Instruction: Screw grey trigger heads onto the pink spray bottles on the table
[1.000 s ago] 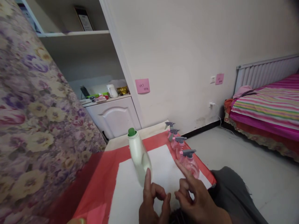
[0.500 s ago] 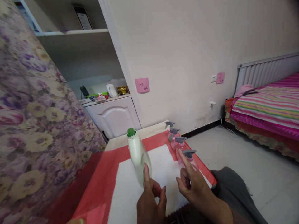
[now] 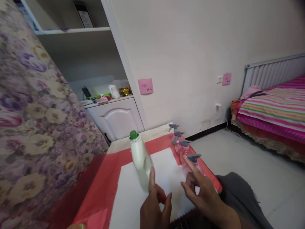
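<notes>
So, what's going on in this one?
A person holds both bare hands over a flat white sheet, index fingers extended, with nothing visible in either grip. The left hand is in front of a tall pale green plastic bottle standing on the sheet. The right hand is by the nearest of four spray bottles with grey trigger heads, lined up on the right. Whether either finger touches a bottle is unclear.

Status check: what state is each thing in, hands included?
Left hand: index finger raised, nothing held
Right hand: index finger extended, nothing held
Pale green bottle: standing, uncapped, green spout showing
Four spray bottles: in a row, gray heads on
Cabinet door: shut
</notes>
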The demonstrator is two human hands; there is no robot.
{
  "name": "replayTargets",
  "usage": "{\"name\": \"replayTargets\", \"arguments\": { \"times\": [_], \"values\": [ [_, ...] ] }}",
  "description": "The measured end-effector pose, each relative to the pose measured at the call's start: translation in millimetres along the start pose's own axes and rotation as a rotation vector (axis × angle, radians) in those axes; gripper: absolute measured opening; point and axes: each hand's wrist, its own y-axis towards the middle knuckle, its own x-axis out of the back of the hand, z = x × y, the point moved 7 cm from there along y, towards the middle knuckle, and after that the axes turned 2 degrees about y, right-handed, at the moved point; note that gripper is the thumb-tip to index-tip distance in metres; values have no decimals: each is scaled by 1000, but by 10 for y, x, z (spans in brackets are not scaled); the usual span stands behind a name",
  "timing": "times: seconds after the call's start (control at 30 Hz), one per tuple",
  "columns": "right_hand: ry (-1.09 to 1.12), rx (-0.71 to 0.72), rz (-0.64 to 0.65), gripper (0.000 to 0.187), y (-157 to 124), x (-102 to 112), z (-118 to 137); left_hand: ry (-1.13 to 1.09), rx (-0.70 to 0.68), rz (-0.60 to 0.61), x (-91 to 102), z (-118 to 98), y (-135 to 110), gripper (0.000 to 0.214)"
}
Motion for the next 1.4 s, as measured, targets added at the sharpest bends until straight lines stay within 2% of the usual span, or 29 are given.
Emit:
{"name": "replayTargets", "arguments": {
  "times": [0.1,0.17,0.23,0.33,0.4,0.47,0.57,0.7,0.8,0.9,1.0,1.13,1.27,1.4],
  "values": [
    [-4,18,-205,43,-42,359,-192,-55,-57,158,-268,153,-87,51],
    [0,-73,-376,29,-102,607,-517,-106,-60,255,-475,257,-151,39],
    [44,-224,-487,27,-185,739,-954,-161,-39,347,-676,323,-196,35],
    [171,-422,-415,40,-294,602,-1603,-200,2,471,-930,340,-211,34],
    [262,-484,-247,51,-354,357,-1916,-211,48,509,-1059,347,-188,36],
    [264,-493,-175,62,-419,192,-2117,-235,107,517,-1186,386,-154,43],
    [207,-488,-69,77,-476,36,-2272,-265,181,522,-1425,494,-114,59],
    [124,-481,36,92,-501,-36,-2290,-333,167,534,-1734,551,-85,71],
    [69,-441,19,85,-511,-27,-2199,-400,136,519,-1848,501,-93,74],
    [59,-404,-56,74,-522,-4,-2087,-429,149,463,-1844,451,-121,76],
    [77,-427,-76,73,-510,-63,-1986,-449,145,364,-1728,387,-129,75],
    [130,-416,-43,74,-406,-323,-1711,-397,181,204,-1450,399,-126,74],
    [118,-442,-30,75,-340,-660,-1373,-318,265,51,-1135,593,-181,75],
    [162,-488,3,56,-420,-957,-1187,-277,342,-3,-935,851,-264,74]
  ]
}}
